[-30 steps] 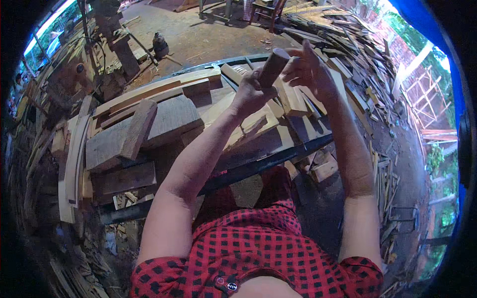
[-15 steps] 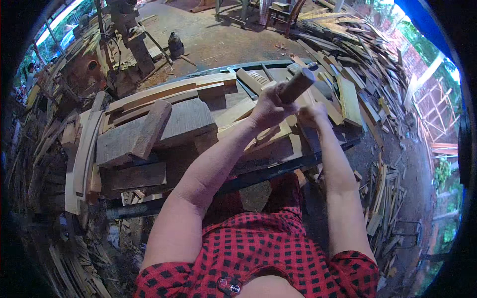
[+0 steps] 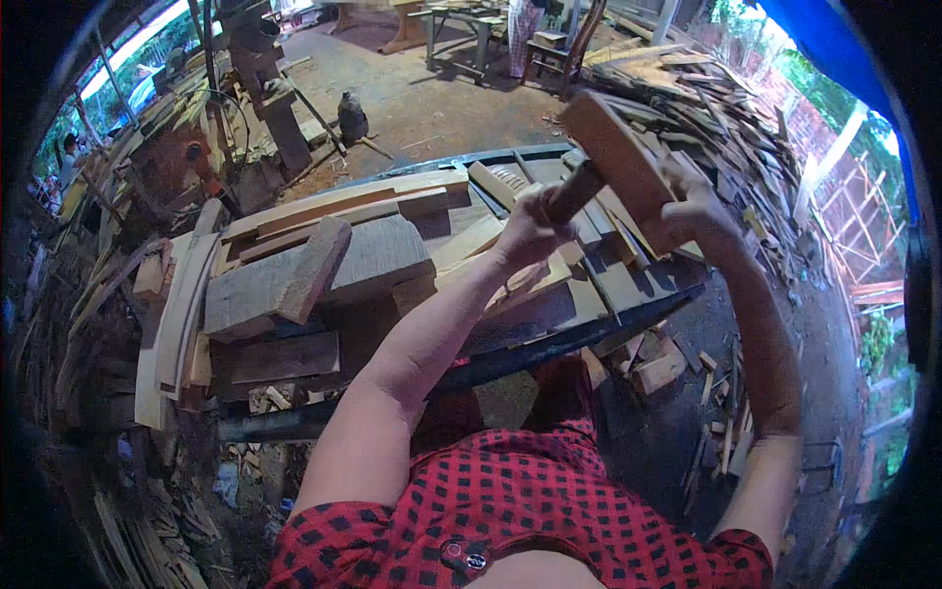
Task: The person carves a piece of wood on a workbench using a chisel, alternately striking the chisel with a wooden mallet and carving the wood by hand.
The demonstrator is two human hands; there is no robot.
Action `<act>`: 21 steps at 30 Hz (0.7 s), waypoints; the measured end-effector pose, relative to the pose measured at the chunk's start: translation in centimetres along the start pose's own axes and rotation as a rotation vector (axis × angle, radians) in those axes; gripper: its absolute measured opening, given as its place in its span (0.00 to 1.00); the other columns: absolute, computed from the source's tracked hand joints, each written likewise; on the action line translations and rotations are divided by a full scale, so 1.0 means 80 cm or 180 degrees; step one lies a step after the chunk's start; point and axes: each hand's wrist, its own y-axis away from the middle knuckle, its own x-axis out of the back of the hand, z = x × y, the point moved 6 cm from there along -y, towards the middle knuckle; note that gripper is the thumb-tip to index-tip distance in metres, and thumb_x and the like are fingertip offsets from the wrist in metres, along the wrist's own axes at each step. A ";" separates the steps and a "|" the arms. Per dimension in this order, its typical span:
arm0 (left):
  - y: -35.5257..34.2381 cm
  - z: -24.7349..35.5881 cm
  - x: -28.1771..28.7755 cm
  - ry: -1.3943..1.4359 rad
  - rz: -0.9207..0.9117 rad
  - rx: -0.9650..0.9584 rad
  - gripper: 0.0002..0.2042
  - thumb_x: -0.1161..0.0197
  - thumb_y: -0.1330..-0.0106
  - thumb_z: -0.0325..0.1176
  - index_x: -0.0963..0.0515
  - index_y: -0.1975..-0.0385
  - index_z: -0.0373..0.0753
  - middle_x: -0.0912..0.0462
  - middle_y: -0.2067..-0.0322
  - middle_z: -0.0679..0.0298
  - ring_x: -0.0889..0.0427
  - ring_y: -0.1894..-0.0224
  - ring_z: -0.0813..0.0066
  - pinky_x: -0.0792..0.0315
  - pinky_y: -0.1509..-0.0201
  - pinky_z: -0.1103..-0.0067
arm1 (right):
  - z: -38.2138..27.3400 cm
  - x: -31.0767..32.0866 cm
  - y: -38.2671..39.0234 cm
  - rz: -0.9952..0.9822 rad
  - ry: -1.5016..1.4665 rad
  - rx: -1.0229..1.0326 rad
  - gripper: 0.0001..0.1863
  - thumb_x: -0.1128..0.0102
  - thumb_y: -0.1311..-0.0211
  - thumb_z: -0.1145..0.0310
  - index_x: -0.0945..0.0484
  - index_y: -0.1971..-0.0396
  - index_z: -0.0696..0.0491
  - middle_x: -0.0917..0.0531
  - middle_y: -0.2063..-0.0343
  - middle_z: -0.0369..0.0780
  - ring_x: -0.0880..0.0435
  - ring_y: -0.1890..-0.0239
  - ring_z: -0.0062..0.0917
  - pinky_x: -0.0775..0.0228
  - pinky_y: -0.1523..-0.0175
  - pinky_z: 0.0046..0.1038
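Observation:
My left hand (image 3: 535, 226) grips a dark cylindrical wooden piece (image 3: 574, 193), held upward at a slant over the bench. My right hand (image 3: 692, 216) is closed on a flat brownish wooden block (image 3: 618, 147), raised across the upper end of the cylinder; whether the two touch I cannot tell. Beneath my hands, planks and offcuts lie on a dark-edged bench (image 3: 491, 337). A thick grey beam (image 3: 378, 260) with a short board (image 3: 309, 275) across it lies left of my hands, beside long pale strips (image 3: 343, 196).
Piles of scrap wood (image 3: 706, 103) line the right side, with more (image 3: 93, 344) at the left. At the back stand a wooden table (image 3: 461, 29), a chair (image 3: 554, 54) and a person in checked trousers (image 3: 523, 34). A dark container (image 3: 351, 123) stands on the dirt floor.
My right hand went down to the bench and is now raised and farther right, holding the flat block. My left hand has shifted slightly, still gripping the cylinder.

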 end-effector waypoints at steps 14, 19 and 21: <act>0.006 0.001 -0.001 0.0668 -0.0096 -0.0283 0.17 0.36 0.48 0.27 0.27 0.57 0.36 0.27 0.69 0.72 0.30 0.65 0.85 0.33 0.61 0.82 | 0.019 -0.021 0.010 0.0368 -0.0632 -0.0007 0.31 0.40 0.66 0.70 0.26 0.53 0.61 0.20 0.64 0.42 0.21 0.59 0.24 0.30 0.50 0.27; 0.011 0.000 -0.002 0.1097 -0.0042 -0.0152 0.18 0.37 0.52 0.20 0.27 0.58 0.33 0.24 0.67 0.71 0.27 0.63 0.83 0.31 0.56 0.81 | 0.100 -0.042 -0.015 0.0532 -0.1453 -0.0780 0.31 0.34 0.66 0.63 0.25 0.56 0.59 0.19 0.72 0.40 0.19 0.72 0.23 0.25 0.66 0.25; 0.012 -0.004 -0.002 0.1153 -0.0122 0.0169 0.19 0.36 0.51 0.21 0.28 0.56 0.34 0.24 0.68 0.71 0.26 0.63 0.82 0.30 0.56 0.81 | 0.152 -0.066 -0.020 0.0489 -0.0666 -0.1244 0.35 0.31 0.68 0.58 0.26 0.55 0.59 0.18 0.75 0.42 0.17 0.71 0.27 0.25 0.66 0.27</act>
